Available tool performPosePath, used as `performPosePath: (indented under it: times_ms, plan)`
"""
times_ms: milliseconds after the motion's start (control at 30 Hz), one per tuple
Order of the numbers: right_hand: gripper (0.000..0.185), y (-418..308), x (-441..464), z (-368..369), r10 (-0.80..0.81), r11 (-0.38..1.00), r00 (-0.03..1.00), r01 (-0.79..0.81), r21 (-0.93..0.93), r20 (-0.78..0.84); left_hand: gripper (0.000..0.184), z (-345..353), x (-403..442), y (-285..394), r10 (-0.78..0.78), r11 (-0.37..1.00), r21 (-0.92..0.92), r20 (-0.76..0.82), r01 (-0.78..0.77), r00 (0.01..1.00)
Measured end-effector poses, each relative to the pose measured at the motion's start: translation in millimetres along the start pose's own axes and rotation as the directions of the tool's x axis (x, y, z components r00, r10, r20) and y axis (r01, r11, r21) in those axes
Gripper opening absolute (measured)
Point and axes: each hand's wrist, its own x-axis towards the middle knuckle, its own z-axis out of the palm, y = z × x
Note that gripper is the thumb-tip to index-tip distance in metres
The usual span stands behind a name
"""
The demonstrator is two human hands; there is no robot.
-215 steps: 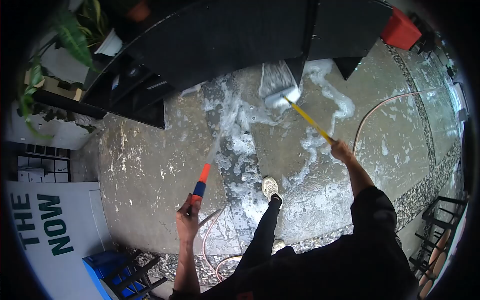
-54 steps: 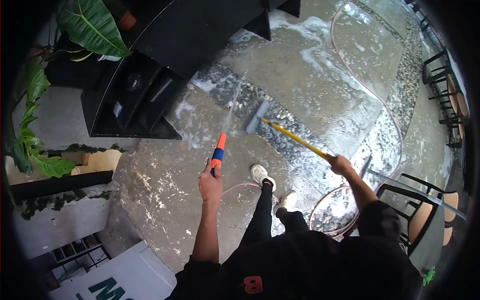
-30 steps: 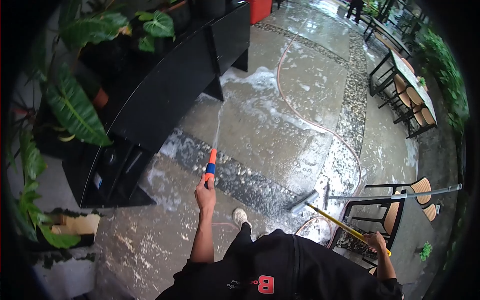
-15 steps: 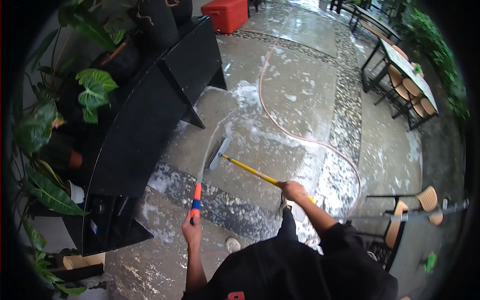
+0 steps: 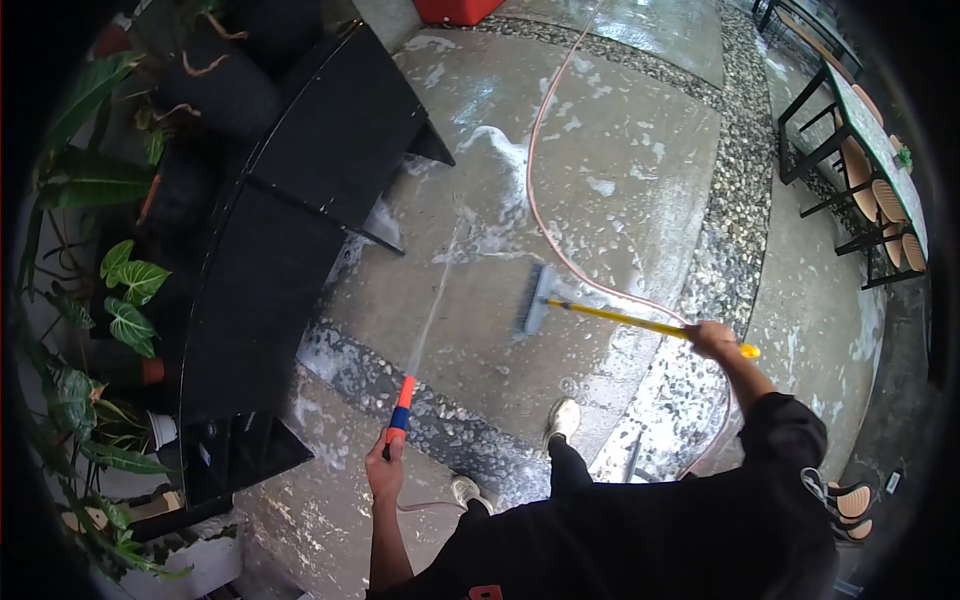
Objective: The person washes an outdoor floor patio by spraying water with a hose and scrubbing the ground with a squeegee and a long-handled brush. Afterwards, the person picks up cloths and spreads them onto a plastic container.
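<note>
My left hand (image 5: pixel 384 465) is wrapped round an orange-and-blue hose nozzle (image 5: pixel 402 408). From its tip a thin jet of water (image 5: pixel 433 310) runs forward onto the wet concrete floor (image 5: pixel 470 350). Out to the right, my right hand (image 5: pixel 712 340) grips the yellow pole of a floor scrub brush (image 5: pixel 625 318) near its end. The brush's grey head (image 5: pixel 535 302) is at the floor, bristles facing left and slightly blurred. White foam (image 5: pixel 505 165) lies in patches beyond it.
A long black bench (image 5: pixel 270 250) with potted plants (image 5: pixel 140 275) behind it lines the left. A pink hose (image 5: pixel 535 180) curves across the floor. Pebble strips (image 5: pixel 735 200) border the concrete. A table (image 5: pixel 875 140) with chairs stands far right, a red box (image 5: pixel 455 10) at the back.
My right hand and the brush have moved right, away from the bench. The nozzle remains in my left hand, still spraying. The view has shifted, and my right shoe now shows fully.
</note>
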Motion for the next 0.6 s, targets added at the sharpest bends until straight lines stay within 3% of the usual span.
performPosePath:
  times_ms: [33, 100, 233, 333, 400, 467, 533, 567, 600]
  plan:
    - [0.026, 39, -2, 1, 0.074, 0.997, 0.997, -0.075, -0.018, -0.014, 0.040, 7, 2, 11, -0.011, 0.996, -0.088, 0.002, 0.011, 1.000]
    - [0.024, 101, -26, -9, 0.147, 0.981, 0.986, -0.156, -0.117, -0.083, 0.041, 18, 12, 24, 0.003, 0.995, -0.095, 0.018, -0.001, 1.000]
    - [0.027, 190, -38, -18, 0.440, 0.863, 0.898, -0.426, -0.271, -0.008, 0.040, 31, 15, 48, -0.037, 0.998, -0.051, 0.066, 0.041, 0.997]
    - [0.023, 211, -45, -22, 0.592, 0.792, 0.796, -0.603, -0.094, -0.123, 0.041, 35, 16, 33, 0.000, 0.989, -0.146, 0.052, 0.008, 0.999]
    - [0.020, 222, -37, 8, 0.513, 0.838, 0.817, -0.544, -0.054, -0.264, 0.040, 34, 15, 28, 0.005, 0.994, -0.105, -0.040, -0.009, 0.999]
    - [0.019, 221, -49, 22, 0.546, 0.833, 0.817, -0.552, 0.022, -0.186, 0.040, 28, 15, 15, -0.005, 0.998, -0.059, -0.142, -0.004, 0.990]
    - [0.028, 200, -91, 14, 0.557, 0.831, 0.813, -0.546, 0.108, -0.172, 0.041, 32, 23, 3, -0.009, 0.989, -0.147, -0.261, -0.031, 0.965]
    - [0.031, 193, -108, 17, 0.537, 0.843, 0.811, -0.529, 0.102, -0.231, 0.041, 32, 27, 9, -0.032, 0.987, -0.160, -0.267, -0.012, 0.963]
    - [0.028, 151, -133, -16, 0.520, 0.854, 0.843, -0.509, 0.109, -0.139, 0.042, 29, 32, 20, -0.031, 0.988, -0.154, -0.272, -0.011, 0.962]
